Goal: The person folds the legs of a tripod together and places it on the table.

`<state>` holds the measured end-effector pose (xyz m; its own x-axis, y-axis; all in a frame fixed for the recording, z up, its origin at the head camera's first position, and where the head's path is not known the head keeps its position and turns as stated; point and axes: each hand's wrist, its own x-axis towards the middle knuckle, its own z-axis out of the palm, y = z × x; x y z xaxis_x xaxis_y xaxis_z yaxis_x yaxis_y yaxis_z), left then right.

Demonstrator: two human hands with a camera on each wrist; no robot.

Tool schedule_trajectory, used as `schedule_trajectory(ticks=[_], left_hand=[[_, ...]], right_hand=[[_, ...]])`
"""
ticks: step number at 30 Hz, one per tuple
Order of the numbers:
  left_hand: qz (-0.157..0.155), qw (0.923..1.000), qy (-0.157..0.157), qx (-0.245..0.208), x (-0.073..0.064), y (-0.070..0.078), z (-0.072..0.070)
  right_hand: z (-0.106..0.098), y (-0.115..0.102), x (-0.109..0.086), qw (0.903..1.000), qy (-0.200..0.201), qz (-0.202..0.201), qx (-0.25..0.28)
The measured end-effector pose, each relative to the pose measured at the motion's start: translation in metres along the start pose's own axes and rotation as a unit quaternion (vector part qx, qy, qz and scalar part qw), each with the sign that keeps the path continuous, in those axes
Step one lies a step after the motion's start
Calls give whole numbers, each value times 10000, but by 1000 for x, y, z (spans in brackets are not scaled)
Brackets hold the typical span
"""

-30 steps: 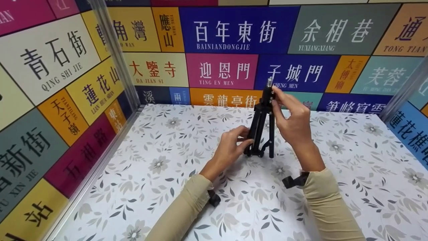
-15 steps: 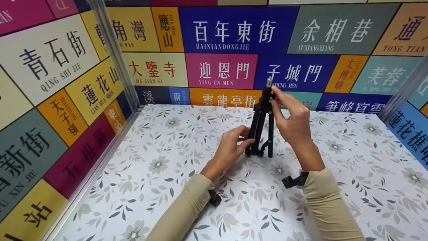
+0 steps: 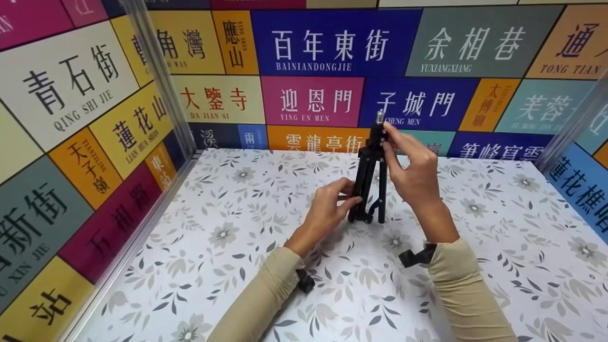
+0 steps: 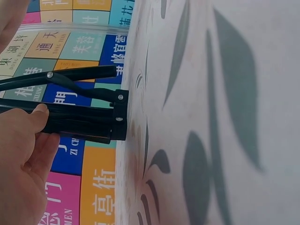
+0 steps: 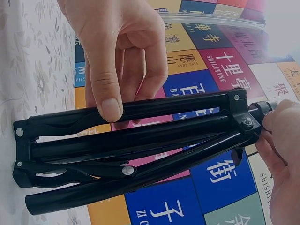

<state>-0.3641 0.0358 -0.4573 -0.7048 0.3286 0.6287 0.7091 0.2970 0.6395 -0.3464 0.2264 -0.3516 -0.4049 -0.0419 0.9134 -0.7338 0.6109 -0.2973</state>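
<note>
A small black tripod [image 3: 363, 178] with a shiny metal tip [image 3: 380, 117] stands nearly upright on the table, its legs drawn close together. My left hand [image 3: 325, 204] pinches one leg low down between thumb and fingers. Higher up, my right hand [image 3: 414, 164] grips the collar just below the tip. In the left wrist view, the lower bracket [image 4: 121, 115] joining the legs sits right at the tablecloth. The right wrist view shows the folding braces [image 5: 129, 170] between the legs, with one leg angled slightly outward at its foot.
A white tablecloth [image 3: 223, 233] with grey leaves and flowers covers the table. Behind it rises a wall of coloured street-name panels [image 3: 335, 42], with a clear corner strip [image 3: 164, 71] at the left. Black camera mounts [image 3: 418, 256] are worn at both wrists.
Both hands keep the same hold on the tripod. The head view has shifted very slightly, and the tripod stays where it was.
</note>
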Motion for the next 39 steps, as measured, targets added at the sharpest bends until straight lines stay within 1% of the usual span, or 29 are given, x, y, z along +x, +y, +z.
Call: schedule_trajectory(ticks=[11, 17, 26, 29, 32, 35, 39], left_hand=[[-56, 9999, -59, -88, 0, 0, 0], [-55, 10000, -65, -15, 0, -1, 0], [-95, 9998, -87, -134, 0, 0, 1], [-130, 9998, -125, -102, 0, 1, 0], [-168, 9998, -129, -43, 0, 0, 1], [-204, 9997, -117, 32, 0, 0, 1], [-239, 9996, -154, 12, -1, 0, 1]], right_hand=[[1, 1, -1, 10000, 31, -19, -26], [1, 1, -1, 10000, 59, -23, -75], [1, 2, -3, 9998, 13, -160, -86], [0, 4, -5, 9998, -130, -146, -106], [-2, 9, -9, 9990, -426, -55, -79], [-6, 16, -17, 9973, -732, 107, -3], [-14, 28, -31, 9952, -926, 319, 45]])
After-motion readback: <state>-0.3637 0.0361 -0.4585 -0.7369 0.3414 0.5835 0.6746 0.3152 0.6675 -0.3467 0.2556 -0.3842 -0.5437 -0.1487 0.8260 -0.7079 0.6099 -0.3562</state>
